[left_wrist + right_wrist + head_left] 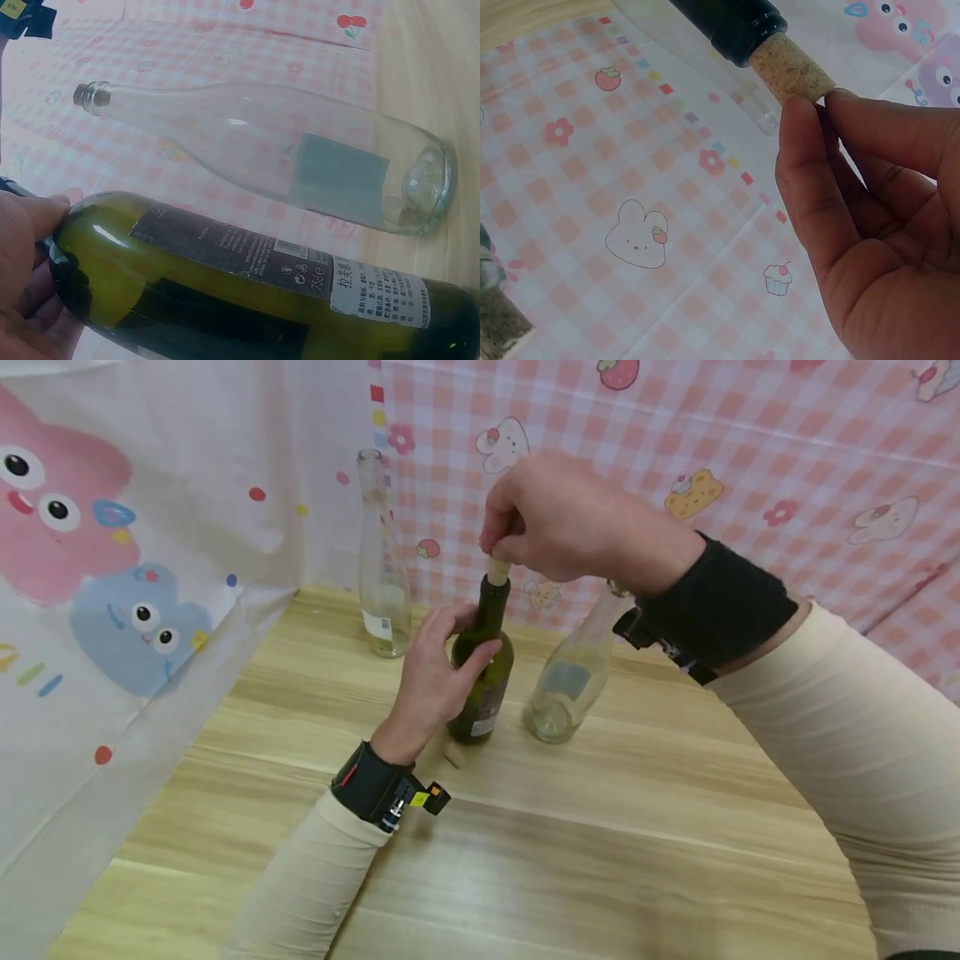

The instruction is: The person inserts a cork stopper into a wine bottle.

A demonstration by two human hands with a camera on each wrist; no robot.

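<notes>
A dark green wine bottle (489, 689) stands upright on the wooden table, with printed labels (225, 244) on its side. My left hand (431, 681) grips it around the shoulder, thumb on the near side. At the bottle's mouth is a cork (793, 69), most of its length showing above the rim. Thumb and index finger of my right hand (562, 518) pinch the cork's outer end. How deep the cork sits inside the neck is hidden.
Right of the green bottle stands a clear bottle (573, 681), a cork (80, 95) in its mouth. Another clear bottle (384, 585) is at the back left. A loose cork (453, 754) lies before the green bottle. Patterned cloth (750, 460) hangs behind the table.
</notes>
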